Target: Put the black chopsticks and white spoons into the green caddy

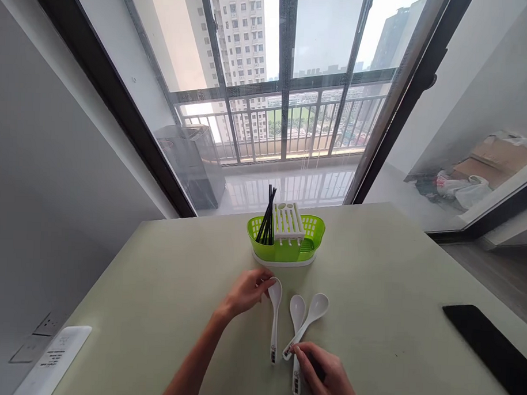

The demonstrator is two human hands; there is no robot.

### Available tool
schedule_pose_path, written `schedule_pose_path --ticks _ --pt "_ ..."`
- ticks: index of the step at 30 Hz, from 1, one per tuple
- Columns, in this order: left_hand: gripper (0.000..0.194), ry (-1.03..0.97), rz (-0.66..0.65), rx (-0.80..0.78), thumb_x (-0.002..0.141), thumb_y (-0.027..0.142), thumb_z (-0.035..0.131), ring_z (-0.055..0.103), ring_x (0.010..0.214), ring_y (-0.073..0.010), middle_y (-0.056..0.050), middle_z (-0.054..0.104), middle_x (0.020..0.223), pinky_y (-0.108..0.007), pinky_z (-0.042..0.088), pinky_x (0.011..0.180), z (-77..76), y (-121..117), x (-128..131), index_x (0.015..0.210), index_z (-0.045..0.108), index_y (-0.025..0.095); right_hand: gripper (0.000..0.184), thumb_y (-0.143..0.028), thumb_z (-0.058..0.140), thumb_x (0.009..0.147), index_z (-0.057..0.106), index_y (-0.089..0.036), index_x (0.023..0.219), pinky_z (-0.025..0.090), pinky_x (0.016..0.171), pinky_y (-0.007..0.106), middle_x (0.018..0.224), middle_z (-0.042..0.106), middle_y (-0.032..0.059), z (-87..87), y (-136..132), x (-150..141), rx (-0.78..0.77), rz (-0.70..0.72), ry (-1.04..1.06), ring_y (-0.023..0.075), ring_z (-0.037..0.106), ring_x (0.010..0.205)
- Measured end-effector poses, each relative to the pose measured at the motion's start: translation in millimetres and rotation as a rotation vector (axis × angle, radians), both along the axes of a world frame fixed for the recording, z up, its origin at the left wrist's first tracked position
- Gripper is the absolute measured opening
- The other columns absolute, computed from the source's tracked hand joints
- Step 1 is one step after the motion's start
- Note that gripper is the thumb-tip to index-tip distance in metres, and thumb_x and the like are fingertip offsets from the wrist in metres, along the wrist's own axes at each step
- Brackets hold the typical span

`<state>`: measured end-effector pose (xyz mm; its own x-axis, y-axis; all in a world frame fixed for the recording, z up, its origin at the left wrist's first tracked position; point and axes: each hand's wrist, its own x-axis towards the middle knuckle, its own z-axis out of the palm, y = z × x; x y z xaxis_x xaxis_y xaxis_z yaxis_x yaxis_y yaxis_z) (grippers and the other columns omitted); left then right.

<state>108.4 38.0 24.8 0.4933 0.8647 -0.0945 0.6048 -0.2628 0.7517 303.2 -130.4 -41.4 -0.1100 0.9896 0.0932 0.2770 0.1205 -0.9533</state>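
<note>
Three white spoons lie close together on the pale green table (192, 264). My left hand (246, 290) pinches the bowl of the leftmost spoon (275, 313), whose handle points toward me. My right hand (326, 373) has its thumb and fingertips closed on the handle end of a slanted spoon (316, 310). That one crosses over the third spoon (297, 307), whose printed handle runs down beside my right fingers. Beyond my hands stands a green cutlery basket (283, 253) with a white slotted rack (288, 224) and several black chopsticks (268, 220) leaning in its left side.
A flat black object (487, 343) lies near the table's right edge. At the lower left is a white item with printed text (54, 357), near a wall socket (48, 323). A glass door with dark frames (285, 106) rises behind the table's far edge.
</note>
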Motion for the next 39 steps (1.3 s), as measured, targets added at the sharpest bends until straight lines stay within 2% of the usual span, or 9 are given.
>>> schedule_pose_path --ticks 3,6,10,12,14,18,29,34,39 --pt "0.036 -0.166 0.033 -0.035 0.096 0.055 0.053 0.065 0.058 -0.0135 -0.001 0.073 0.082 -0.025 0.056 0.052 39.1 4 -17 0.098 0.07 0.023 0.043 -0.05 0.046 0.102 0.075 -0.019 0.094 0.051 0.059 0.018 0.072 0.072 0.0028 -2.4 0 -1 -0.003 -0.001 -0.016 0.0141 0.065 0.061" --pt "0.028 -0.283 0.085 0.062 0.095 0.05 0.06 0.069 0.062 -0.0162 -0.002 0.075 0.077 -0.029 0.059 0.057 84.9 9 -32 0.1 0.071 0.024 0.043 -0.05 0.047 0.102 0.075 -0.019 0.093 0.05 0.059 0.018 0.071 0.071 0.0025 -2.4 0 -1 -0.003 -0.016 -0.005 0.0141 0.064 0.06" --pt "0.024 -0.434 0.376 0.448 0.091 0.045 0.068 0.075 0.066 -0.0194 -0.002 0.079 0.081 -0.031 0.062 0.061 135.0 14 -37 0.099 0.071 0.023 0.042 -0.05 0.047 0.102 0.075 -0.019 0.094 0.051 0.061 0.018 0.075 0.073 0.0032 -1.2 0 -1 -0.015 -0.006 0.002 0.0147 0.066 0.063" --pt "0.02 -0.461 0.514 0.646 0.091 0.042 0.069 0.077 0.067 -0.0183 -0.001 0.08 0.087 -0.03 0.063 0.066 149.6 15 -32 0.098 0.071 0.023 0.043 -0.051 0.046 0.102 0.074 -0.019 0.094 0.05 0.06 0.018 0.076 0.073 0.0034 -1.5 0 -2 -0.024 -0.009 0.001 0.0145 0.066 0.063" --pt "0.016 -0.463 0.559 0.779 0.092 0.038 0.069 0.078 0.071 -0.0173 -0.001 0.081 0.093 -0.029 0.063 0.07 155.0 16 -26 0.099 0.071 0.023 0.043 -0.051 0.046 0.102 0.074 -0.019 0.093 0.05 0.06 0.018 0.076 0.073 0.0035 -2.7 0 -2 -0.025 -0.015 0.003 0.0145 0.065 0.063" --pt "0.012 -0.41 0.462 0.914 0.095 0.031 0.066 0.079 0.078 -0.0159 -0.001 0.081 0.103 -0.027 0.063 0.073 139.6 22 -15 0.103 0.071 0.023 0.046 -0.052 0.045 0.102 0.075 -0.019 0.094 0.049 0.058 0.019 0.073 0.072 0.0033 -5.7 0 -3 -0.027 -0.005 -0.008 0.014 0.063 0.06" --pt "0.019 -0.127 0.205 1.095 0.099 0.022 0.063 0.078 0.091 -0.0164 -0.002 0.08 0.11 -0.027 0.063 0.082 51.5 41 0 0.117 0.067 0.026 0.043 -0.049 0.045 0.103 0.075 -0.019 0.097 0.049 0.06 0.018 0.078 0.074 0.0035 -6.0 1 -1 -0.01 0.01 0.001 0.0138 0.065 0.063" --pt "0.022 -0.112 0.12 1.077 0.1 0.018 0.06 0.075 0.104 -0.0176 -0.004 0.078 0.116 -0.029 0.061 0.089 35.7 43 1 0.12 0.066 0.024 0.043 -0.049 0.045 0.103 0.075 -0.019 0.097 0.048 0.059 0.018 0.076 0.074 0.0038 -7.0 1 -1 -0.003 0.005 0.005 0.0137 0.065 0.062" --pt "0.02 -0.05 0.13 1.112 0.099 0.017 0.061 0.076 0.1 -0.0165 -0.003 0.08 0.111 -0.028 0.06 0.083 30.0 42 2 0.115 0.069 0.025 0.042 -0.048 0.045 0.103 0.075 -0.019 0.095 0.049 0.061 0.018 0.078 0.074 0.0043 -8.8 1 -1 -0.006 -0.005 -0.005 0.0144 0.066 0.065"
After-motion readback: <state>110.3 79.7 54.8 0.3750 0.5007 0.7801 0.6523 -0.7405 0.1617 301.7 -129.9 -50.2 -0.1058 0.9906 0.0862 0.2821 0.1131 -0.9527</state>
